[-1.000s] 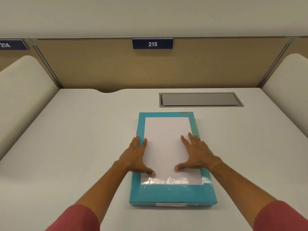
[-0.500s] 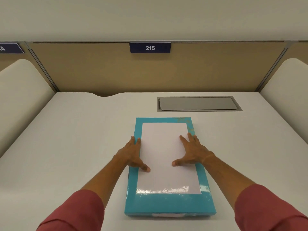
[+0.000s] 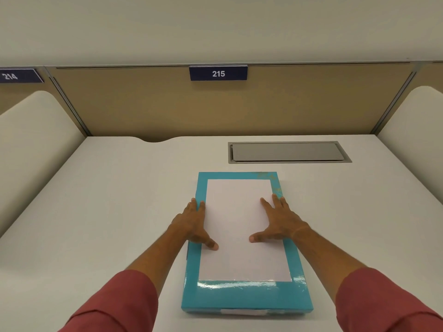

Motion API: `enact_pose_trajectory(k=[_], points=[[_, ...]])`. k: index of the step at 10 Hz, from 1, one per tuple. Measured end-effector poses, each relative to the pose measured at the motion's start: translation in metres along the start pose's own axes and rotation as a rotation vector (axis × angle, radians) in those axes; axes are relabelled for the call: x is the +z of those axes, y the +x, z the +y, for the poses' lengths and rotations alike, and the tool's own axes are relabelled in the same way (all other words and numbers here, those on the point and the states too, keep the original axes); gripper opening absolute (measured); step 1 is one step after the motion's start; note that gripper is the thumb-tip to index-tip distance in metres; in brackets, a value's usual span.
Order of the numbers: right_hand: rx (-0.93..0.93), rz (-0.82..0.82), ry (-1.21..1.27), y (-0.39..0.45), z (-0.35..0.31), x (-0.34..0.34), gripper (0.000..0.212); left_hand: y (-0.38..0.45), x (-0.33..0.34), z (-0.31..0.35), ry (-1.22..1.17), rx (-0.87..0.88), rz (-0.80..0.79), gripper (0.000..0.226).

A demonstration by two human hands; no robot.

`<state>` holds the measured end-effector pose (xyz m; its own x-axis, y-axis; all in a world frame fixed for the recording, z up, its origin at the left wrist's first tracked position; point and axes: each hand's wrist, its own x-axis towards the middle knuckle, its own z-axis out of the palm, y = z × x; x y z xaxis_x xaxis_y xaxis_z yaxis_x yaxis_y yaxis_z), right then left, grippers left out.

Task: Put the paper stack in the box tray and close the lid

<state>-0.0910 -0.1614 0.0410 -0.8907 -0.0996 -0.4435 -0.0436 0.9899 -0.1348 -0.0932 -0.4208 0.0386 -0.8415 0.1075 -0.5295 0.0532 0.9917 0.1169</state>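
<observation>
**Hands Press Flat on Teal Box at Desk 215**

A person's left hand point(image 3: 195, 222) and right hand point(image 3: 279, 222) lie spread and flat on top of a teal box point(image 3: 247, 295), palms down, fingers splayed, thumbs angled inward, gripping nothing. The left hand straddles the box's left border, the right hand its right border, and both thumbs rest on the white panel point(image 3: 239, 212) framed by the teal. Whether that panel is a lid window, a label or the paper stack itself cannot be told; no loose stack lies beside the box. The step appears to be the closing press, with the lid seemingly seated; any next move calls for even downward pressure along the edges. The box sits on a pale desk point(image 3: 107, 200), nearer the person than a grey cable hatch point(image 3: 287, 152). Red sleeves point(image 3: 124, 303) frame the box.
</observation>
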Motion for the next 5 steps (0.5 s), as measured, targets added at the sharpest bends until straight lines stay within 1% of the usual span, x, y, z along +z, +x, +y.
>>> enact_pose_trajectory(k=[3, 4, 5], points=[[0.021, 0.0, 0.02, -0.005, -0.001, 0.002, 0.132, -0.008, -0.001, 0.002, 0.025, 0.0, 0.029, 0.139], [0.011, 0.042, -0.028, -0.011, -0.003, 0.003, 0.127, -0.017, 0.0, 0.002, 0.068, 0.019, 0.072, 0.129], [-0.005, 0.153, -0.058, -0.01, -0.006, 0.001, 0.119, -0.018, -0.003, 0.006, 0.088, 0.029, 0.189, 0.121]])
